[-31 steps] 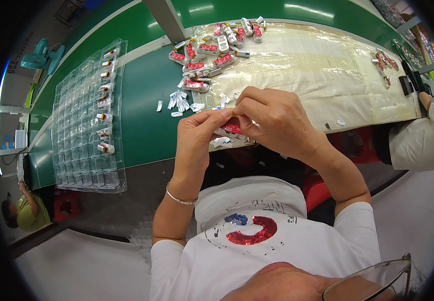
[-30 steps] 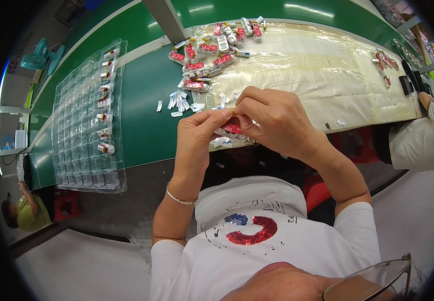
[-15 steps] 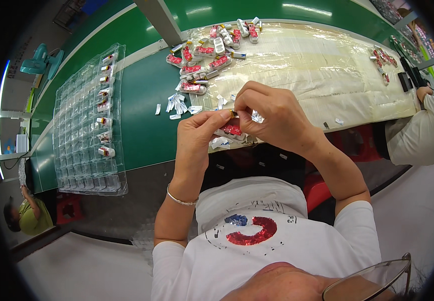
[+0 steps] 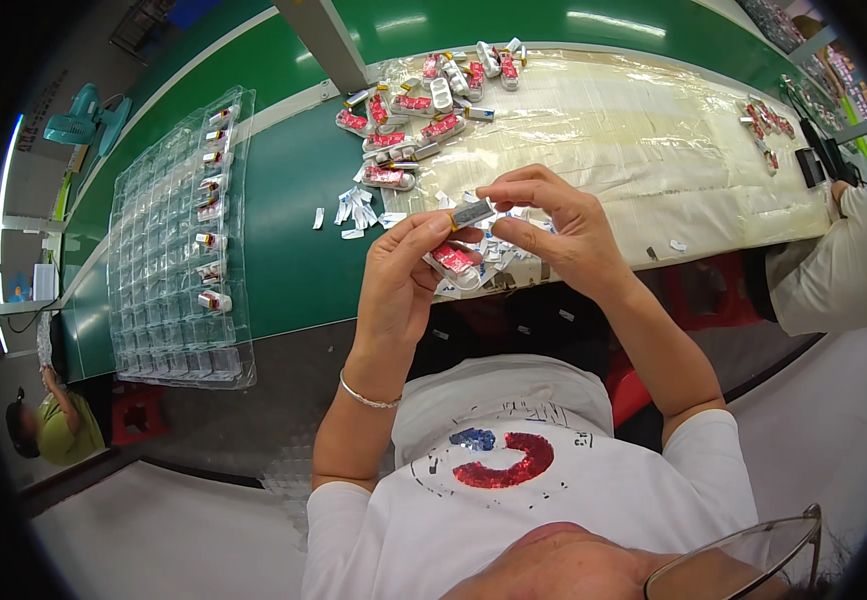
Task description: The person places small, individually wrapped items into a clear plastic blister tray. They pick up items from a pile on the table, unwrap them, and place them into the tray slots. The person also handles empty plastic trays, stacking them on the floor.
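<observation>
My left hand [image 4: 394,277] pinches a small silver battery pouch [image 4: 471,214] with a yellow end between thumb and forefinger. Lower in the same hand sits a white plastic piece with a red circuit board [image 4: 453,259], joined or not to the battery I cannot tell. My right hand [image 4: 581,240] hovers just right of the battery, thumb and fingers apart around its free end; whether it touches is unclear. Below and between the hands, white and blue paper strips [image 4: 498,255] lie scattered at the table edge.
More red-and-white pieces with batteries [image 4: 389,178] are heaped beyond my hands. A clear compartment tray [image 4: 158,250], partly filled along one side, lies on the green table [image 4: 288,245] at left. Yellowish film [image 4: 643,150] covers the right side. A co-worker's sleeve [image 4: 858,255] shows at far right.
My right hand has come away from the left fingertips and its fingers have spread. The silver battery face now shows in my left hand, and the red-and-white piece has tilted.
</observation>
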Tool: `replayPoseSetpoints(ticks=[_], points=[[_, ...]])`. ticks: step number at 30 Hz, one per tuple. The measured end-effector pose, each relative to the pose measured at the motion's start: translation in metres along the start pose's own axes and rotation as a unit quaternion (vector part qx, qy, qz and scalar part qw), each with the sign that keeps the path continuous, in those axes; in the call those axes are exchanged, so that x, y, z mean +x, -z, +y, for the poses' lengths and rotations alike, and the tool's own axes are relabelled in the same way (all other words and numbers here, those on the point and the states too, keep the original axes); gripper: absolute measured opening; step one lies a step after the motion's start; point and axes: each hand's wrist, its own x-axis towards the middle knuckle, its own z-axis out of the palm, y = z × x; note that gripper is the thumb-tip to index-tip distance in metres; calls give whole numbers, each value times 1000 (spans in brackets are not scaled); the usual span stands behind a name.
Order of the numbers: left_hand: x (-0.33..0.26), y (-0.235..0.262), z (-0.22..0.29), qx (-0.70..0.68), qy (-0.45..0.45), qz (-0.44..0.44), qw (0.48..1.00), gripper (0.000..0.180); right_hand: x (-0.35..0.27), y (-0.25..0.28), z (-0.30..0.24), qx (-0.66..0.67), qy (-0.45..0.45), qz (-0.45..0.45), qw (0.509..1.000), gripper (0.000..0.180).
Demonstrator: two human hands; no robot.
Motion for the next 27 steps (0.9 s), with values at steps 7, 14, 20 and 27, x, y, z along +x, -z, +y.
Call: replayPoseSetpoints(ticks=[7,14,20,27], points=[[0,-13,-10,-63,6,-9,998,37,1,-25,-4,289,-80,81,950,25],[-11,-30,-5,14,-62,26,998,46,2,-13,-5,303,-58,74,948,23],[-8,-15,-15,108,-115,50,986,40,1,-13,-20,196,-55,38,978,28],[-10,-22,-17,199,-223,71,952,32,8,-5,-29,239,-143,8,961,30]])
